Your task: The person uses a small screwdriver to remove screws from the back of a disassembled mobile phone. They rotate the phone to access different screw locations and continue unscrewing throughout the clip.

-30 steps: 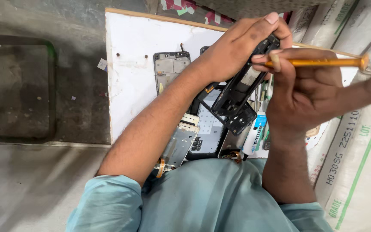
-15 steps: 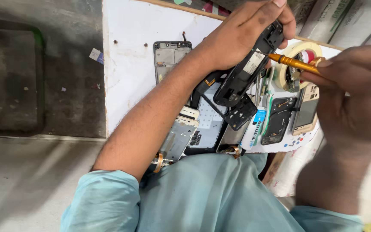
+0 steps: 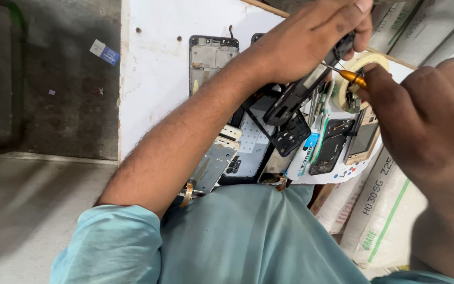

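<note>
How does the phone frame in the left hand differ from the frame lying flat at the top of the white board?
The held frame is black, tilted and gripped by the left hand; the flat frame is grey inside, untouched, on the board. A screwdriver meets only the held one. Both are stripped phone parts.

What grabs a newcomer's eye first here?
The two hands at upper right: the left hand grips a black phone frame, and the right hand puts an orange-handled screwdriver to it. Below them, stripped phone parts lie heaped on a white board.
</note>
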`<action>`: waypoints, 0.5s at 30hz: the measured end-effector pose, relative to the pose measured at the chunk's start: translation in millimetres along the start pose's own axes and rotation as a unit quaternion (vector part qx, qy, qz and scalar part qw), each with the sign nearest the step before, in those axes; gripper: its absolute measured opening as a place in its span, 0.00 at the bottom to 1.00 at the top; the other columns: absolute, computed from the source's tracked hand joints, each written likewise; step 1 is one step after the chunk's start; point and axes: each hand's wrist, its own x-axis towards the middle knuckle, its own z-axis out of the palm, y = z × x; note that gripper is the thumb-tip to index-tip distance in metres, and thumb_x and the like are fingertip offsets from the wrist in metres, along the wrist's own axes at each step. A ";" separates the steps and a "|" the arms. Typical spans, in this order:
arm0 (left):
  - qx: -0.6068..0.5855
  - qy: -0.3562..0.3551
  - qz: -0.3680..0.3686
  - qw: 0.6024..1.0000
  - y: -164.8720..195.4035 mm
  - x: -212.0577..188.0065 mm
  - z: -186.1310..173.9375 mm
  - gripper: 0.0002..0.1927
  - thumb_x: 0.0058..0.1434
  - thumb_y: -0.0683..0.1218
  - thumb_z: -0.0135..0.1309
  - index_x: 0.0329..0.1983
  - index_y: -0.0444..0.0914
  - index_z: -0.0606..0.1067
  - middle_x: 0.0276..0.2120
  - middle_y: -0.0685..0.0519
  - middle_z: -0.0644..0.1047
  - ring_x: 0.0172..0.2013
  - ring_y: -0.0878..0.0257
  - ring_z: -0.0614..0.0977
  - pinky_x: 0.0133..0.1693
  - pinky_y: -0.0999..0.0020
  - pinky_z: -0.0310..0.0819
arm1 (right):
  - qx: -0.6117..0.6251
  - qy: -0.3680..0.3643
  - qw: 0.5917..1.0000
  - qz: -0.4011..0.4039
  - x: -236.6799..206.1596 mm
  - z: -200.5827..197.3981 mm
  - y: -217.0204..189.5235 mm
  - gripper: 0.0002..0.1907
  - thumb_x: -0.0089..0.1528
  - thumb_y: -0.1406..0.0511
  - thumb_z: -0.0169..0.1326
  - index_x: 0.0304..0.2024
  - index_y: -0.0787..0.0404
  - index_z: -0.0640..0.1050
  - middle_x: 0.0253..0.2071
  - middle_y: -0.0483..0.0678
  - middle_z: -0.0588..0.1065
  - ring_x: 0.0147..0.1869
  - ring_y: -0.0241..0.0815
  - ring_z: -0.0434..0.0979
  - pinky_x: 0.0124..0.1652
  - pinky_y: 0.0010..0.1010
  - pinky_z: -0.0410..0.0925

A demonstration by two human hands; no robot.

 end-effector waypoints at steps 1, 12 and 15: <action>0.016 0.005 0.008 1.000 1.0 -0.4 0.3 0.35 0.82 0.66 0.27 0.36 0.37 0.72 0.30 0.55 0.75 0.33 0.64 0.80 0.41 0.66 0.75 | -0.002 -0.002 1.000 -0.010 2.4 -1.5 1.0 0.11 0.68 0.69 0.69 0.49 0.68 0.83 0.27 0.47 0.66 0.28 0.42 0.67 0.27 0.34 0.61; 0.057 0.019 -0.001 0.998 6.9 0.9 0.5 0.31 0.82 0.61 0.30 0.35 0.37 0.73 0.30 0.54 0.75 0.35 0.62 0.80 0.42 0.63 0.73 | 0.182 -0.019 0.980 0.075 -5.5 5.5 5.5 0.05 0.70 0.71 0.61 0.46 0.67 0.78 0.30 0.50 0.71 0.30 0.42 0.71 0.31 0.33 0.63; 0.064 0.027 0.000 0.998 7.5 0.9 -2.1 0.31 0.82 0.61 0.28 0.36 0.37 0.73 0.30 0.53 0.75 0.34 0.61 0.79 0.42 0.63 0.72 | 0.159 -0.004 0.987 0.011 0.5 8.0 12.5 0.06 0.68 0.73 0.64 0.46 0.68 0.79 0.27 0.51 0.70 0.29 0.46 0.70 0.31 0.38 0.62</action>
